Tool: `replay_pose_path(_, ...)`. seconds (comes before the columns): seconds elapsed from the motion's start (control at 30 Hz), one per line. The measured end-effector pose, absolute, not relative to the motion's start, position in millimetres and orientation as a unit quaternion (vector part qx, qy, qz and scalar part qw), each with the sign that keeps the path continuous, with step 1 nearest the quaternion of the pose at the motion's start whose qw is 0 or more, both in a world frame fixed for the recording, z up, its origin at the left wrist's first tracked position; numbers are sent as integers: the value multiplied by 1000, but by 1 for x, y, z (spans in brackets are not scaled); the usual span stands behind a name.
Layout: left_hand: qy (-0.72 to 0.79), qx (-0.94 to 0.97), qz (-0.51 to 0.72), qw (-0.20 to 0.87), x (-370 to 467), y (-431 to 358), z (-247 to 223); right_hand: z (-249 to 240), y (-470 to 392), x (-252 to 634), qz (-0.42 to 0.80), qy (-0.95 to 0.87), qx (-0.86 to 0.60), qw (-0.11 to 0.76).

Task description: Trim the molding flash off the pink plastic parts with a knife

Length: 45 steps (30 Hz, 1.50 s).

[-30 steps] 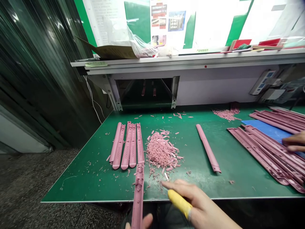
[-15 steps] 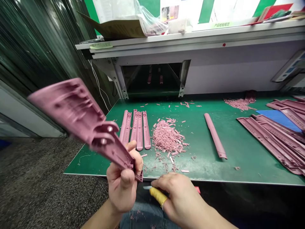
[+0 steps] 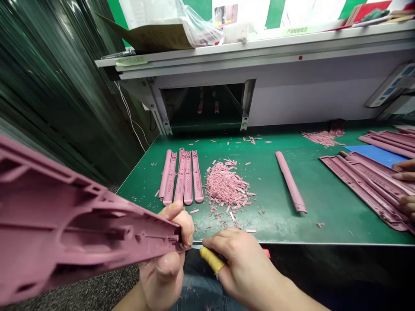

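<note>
My left hand (image 3: 167, 270) is closed around the narrow end of a long pink plastic molded part (image 3: 81, 229). Its wide ribbed end comes close to the camera at the left. In my right hand (image 3: 241, 259) is a small knife (image 3: 197, 247), its thin blade pointing left and its red handle end showing behind the palm. Yellow tape wraps the thumb of this hand. The blade tip meets or nearly meets the edge of the part at its narrow end; exact contact is hard to make out.
A heap of pink shavings (image 3: 227, 185) lies on the green table (image 3: 259, 194). Left of it are several narrow pink pieces (image 3: 188, 177); right of it, a single one (image 3: 290, 181). Another person's hand (image 3: 405, 170) touches the stacked long pink parts (image 3: 363, 185). A shelf (image 3: 227, 52) overhangs the back.
The pink part has swung in my left hand: its wide end is lower and nearer the camera. Its narrow end now meets the knife blade. Another person's hands have appeared at the right edge.
</note>
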<state>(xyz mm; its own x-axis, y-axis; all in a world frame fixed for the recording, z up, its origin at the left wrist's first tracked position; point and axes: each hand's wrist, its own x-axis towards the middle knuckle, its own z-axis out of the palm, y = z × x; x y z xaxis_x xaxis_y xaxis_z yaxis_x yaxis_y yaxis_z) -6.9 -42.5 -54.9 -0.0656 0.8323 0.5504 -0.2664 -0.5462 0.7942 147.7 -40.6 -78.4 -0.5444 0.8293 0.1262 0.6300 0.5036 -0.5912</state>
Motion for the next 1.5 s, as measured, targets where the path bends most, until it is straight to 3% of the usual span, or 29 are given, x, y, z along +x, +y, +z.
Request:
replay_pose_path(0.33,245,474,683,499,-7,-34,-45,-85,-29,152,201,-834,-449,249)
replay_pose_path(0.6,283,238,738,565,-19,-1,-29,-89,-38,145,375,-736,-344,445)
replay_pose_path(0.67,382,286,724,499,-21,1,-38,-89,-37,140,380,-745,-298,460)
replay_pose_path(0.77,505,466,683,249,-28,-6,-57,-84,-31,146,406,-721,-349,440)
replay_pose_path(0.87,414,724,551,9,-38,-15,-70,-68,-23,163,538,-657,-364,382)
replay_pose_path(0.97,258,893,360,-74,-51,-15,-63,-51,-19,180,641,-613,-316,338)
replay_pose_path(1.03,235,925,293,-48,-61,-9,-50,-45,-19,187,583,-659,-328,345)
replay_pose_path(1.13,258,944,201,-42,-74,-1,-27,-48,-18,191,360,-785,-348,366)
replay_pose_path(1.3,221,964,128,-79,-76,1,-2,-57,-12,179,20,-884,-335,326)
replay_pose_path(1.5,220,966,127,-52,-67,-3,12,-48,-6,174,-65,-913,-284,285)
